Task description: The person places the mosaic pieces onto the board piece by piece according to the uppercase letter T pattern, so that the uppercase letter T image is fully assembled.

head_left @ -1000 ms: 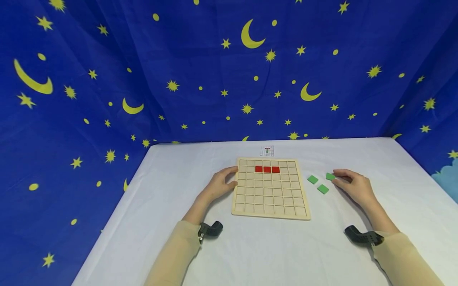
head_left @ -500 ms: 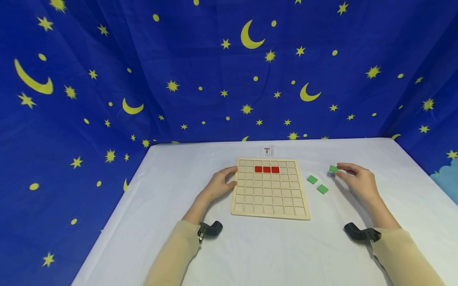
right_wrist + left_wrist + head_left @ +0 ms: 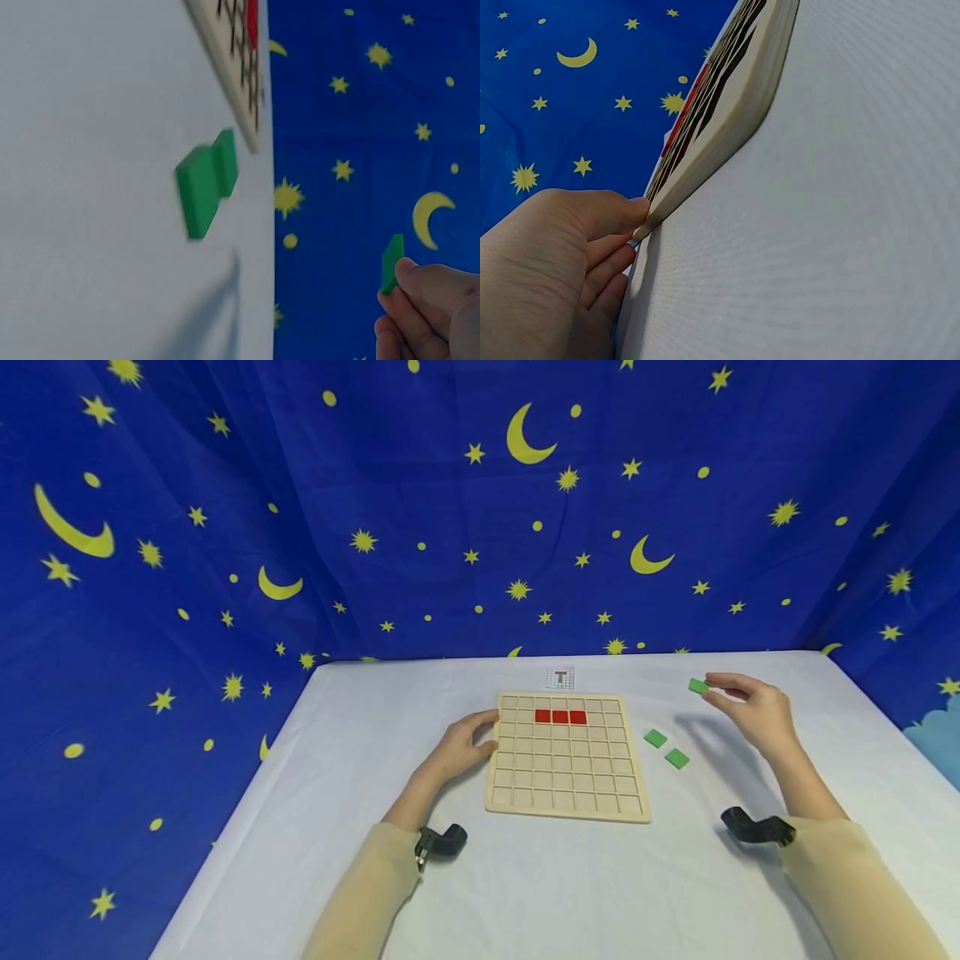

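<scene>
A square wooden grid board (image 3: 570,815) lies on the table, with three red square tiles (image 3: 560,717) side by side in its second row from the far edge. My left hand (image 3: 453,749) rests against the board's left edge, thumb and fingers spread apart along it; the left wrist view shows the thumb (image 3: 622,214) at that edge. Above the table, right of the board, my right hand (image 3: 761,714) pinches a green square tile (image 3: 697,686) between thumb and fingertips. Two more green tiles, one nearer the board (image 3: 656,738) and the other (image 3: 677,758) closer to me, lie on the cloth.
A small printed card (image 3: 560,677) with a red and green T pattern lies just beyond the board. White cloth (image 3: 585,893) covers the table. Blue star-and-moon fabric (image 3: 450,510) hangs behind and at both sides.
My right hand has lifted the third green tile off the cloth and raised it up and away from the other two. My left hand and the board have stayed in place.
</scene>
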The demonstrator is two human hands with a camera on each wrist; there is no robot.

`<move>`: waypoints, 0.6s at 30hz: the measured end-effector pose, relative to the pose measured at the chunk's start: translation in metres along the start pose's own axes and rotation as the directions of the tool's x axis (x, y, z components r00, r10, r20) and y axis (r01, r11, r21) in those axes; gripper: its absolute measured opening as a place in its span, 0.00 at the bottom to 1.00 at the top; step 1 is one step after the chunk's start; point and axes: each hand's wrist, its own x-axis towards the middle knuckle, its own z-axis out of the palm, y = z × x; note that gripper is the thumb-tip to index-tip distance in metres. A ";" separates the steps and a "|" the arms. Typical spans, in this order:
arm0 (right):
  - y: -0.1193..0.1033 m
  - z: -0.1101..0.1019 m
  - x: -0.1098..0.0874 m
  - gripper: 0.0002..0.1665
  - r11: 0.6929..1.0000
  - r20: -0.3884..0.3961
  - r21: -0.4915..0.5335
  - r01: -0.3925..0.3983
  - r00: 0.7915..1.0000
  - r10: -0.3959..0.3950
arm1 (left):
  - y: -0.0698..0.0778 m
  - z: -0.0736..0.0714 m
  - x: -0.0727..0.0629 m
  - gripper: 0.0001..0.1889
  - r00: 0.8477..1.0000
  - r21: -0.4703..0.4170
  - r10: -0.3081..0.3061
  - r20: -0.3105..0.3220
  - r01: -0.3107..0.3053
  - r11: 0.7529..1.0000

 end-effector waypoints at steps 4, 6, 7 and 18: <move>-0.009 0.005 0.001 0.27 0.999 0.013 0.034 -0.003 1.000 0.002 | 0.000 0.000 0.000 0.29 1.000 -0.003 -0.001 0.004 0.001 1.000; -0.010 0.009 0.002 0.27 0.999 0.014 0.043 0.007 1.000 -0.008 | 0.001 -0.001 0.000 0.29 1.000 -0.005 0.007 0.003 -0.007 1.000; -0.007 0.013 0.003 0.27 0.999 0.007 0.044 0.001 1.000 -0.002 | 0.001 -0.001 0.000 0.29 1.000 -0.006 0.010 0.003 -0.010 1.000; 0.016 0.057 0.018 0.25 0.989 0.024 0.031 0.146 0.989 -0.147 | 0.000 -0.001 -0.001 0.28 1.000 -0.003 0.029 -0.003 -0.029 1.000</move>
